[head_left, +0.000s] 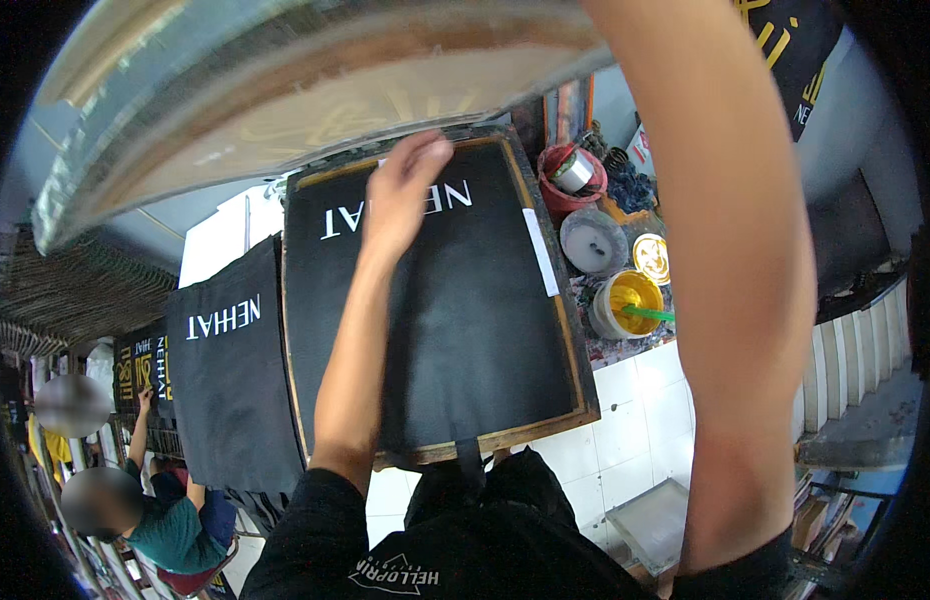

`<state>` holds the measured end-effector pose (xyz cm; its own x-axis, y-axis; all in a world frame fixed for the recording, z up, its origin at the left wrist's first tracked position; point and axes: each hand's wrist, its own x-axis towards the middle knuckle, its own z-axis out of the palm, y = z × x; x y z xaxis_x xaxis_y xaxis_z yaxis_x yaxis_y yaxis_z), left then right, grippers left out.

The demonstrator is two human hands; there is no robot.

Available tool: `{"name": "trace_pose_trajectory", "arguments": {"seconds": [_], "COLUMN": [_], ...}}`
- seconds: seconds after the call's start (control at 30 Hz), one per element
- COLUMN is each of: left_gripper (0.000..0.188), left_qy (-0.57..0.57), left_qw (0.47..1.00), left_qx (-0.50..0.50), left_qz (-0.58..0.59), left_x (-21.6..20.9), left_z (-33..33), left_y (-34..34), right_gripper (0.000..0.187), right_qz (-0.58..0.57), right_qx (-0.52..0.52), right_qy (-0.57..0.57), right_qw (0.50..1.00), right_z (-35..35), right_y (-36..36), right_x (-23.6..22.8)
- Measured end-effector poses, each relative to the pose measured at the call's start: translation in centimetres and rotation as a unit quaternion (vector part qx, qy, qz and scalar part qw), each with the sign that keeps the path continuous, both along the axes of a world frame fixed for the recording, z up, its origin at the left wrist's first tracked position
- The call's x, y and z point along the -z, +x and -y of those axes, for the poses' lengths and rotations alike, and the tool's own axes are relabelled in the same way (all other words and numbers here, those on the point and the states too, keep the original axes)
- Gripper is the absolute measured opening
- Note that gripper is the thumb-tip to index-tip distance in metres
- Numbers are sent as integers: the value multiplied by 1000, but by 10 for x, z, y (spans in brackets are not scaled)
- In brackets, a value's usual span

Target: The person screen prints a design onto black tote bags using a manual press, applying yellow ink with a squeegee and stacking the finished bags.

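My left hand (410, 185) reaches over the far part of a black cloth bag (445, 330) stretched flat on a wood-edged board (545, 428). It covers the middle of the white lettering, its fingers loosely extended near the cloth and somewhat blurred. I cannot tell whether they touch it. My right arm (730, 250) is raised across the right side, and its hand lies beyond the upper edge. Above the board's far end, a printing screen (385, 105) is tilted up, with a faint yellowish design on its mesh.
Left of the board lies a black printed bag (230, 370). On the right stand a tub of yellow ink (615, 310) with a green-handled tool, a whitish tub (593, 243) and a red bucket (560, 195). A person in a green shirt (180, 535) sits at lower left.
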<state>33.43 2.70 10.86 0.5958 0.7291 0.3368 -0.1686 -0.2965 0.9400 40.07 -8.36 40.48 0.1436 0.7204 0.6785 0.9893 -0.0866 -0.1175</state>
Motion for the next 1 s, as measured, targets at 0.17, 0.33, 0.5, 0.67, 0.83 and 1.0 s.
{"name": "trace_pose_trajectory", "arguments": {"seconds": [0.17,0.33,0.5,0.67,0.83,1.0], "left_gripper": [49,28,26,26,25,28], "left_qy": [0,-336,-487,-527,-546,-559], "left_qw": [971,941,872,848,836,826], "left_qx": [2,22,-28,-14,-15,-26], "left_qz": [238,7,-47,-59,-58,-69], "left_x": [-28,49,105,103,102,105], "left_z": [102,203,236,233,231,231], "left_y": [-207,-298,-298,-301,-300,-301], "right_gripper": [28,26,35,39,40,43], "right_qz": [37,-88,-127,-112,-50,-25], "right_qx": [-19,-83,-109,-117,-122,-104], "right_qy": [-4,-93,-237,-288,-252,-233], "right_qw": [999,988,957,944,959,967], "right_z": [57,139,163,158,116,10], "right_y": [-44,-75,-89,-97,-75,-27], "right_x": [102,215,291,304,326,335]}}
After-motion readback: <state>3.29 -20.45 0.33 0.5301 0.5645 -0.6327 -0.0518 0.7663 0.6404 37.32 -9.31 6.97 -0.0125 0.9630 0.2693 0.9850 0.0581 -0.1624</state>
